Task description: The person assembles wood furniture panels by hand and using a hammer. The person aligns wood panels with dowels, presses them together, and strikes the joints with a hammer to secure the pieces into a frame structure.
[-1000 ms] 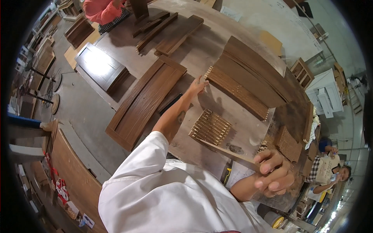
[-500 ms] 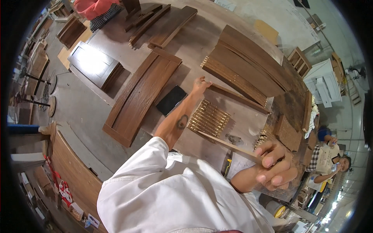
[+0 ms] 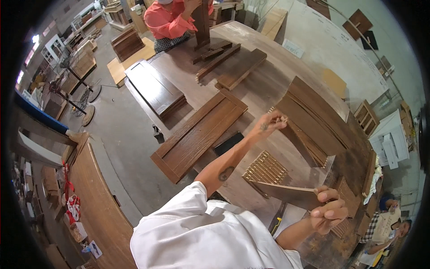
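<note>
Holding board [image 3: 289, 194], seemingly more tilted now, right hand [image 3: 329, 210]

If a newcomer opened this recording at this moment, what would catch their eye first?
Probably the white glare on the glossy panel at upper left, then the coral top of a person beyond the table's far edge. Nearer, at lower right, the right hand holds one end of a thin brown board.
</note>
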